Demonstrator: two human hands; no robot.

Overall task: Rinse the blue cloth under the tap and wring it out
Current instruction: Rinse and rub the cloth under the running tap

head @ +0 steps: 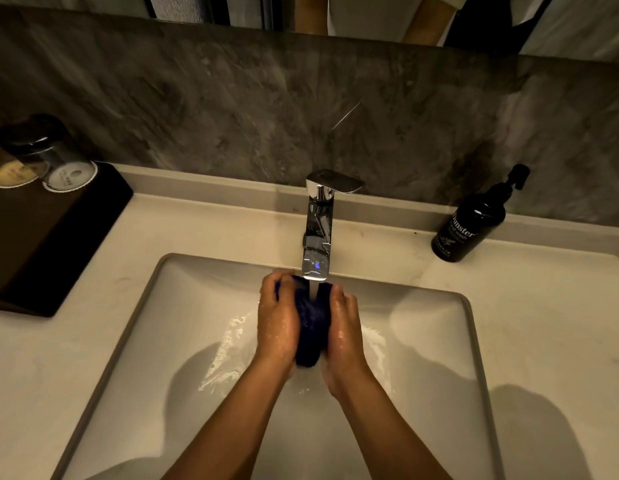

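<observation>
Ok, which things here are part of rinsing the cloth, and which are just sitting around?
In use: blue cloth, left hand, right hand, tap, sink.

Lying about: hand wash bottle, black tray, two upturned glasses.

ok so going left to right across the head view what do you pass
black tray with upturned glasses → left hand → blue cloth under the tap → right hand → black hand wash bottle
</observation>
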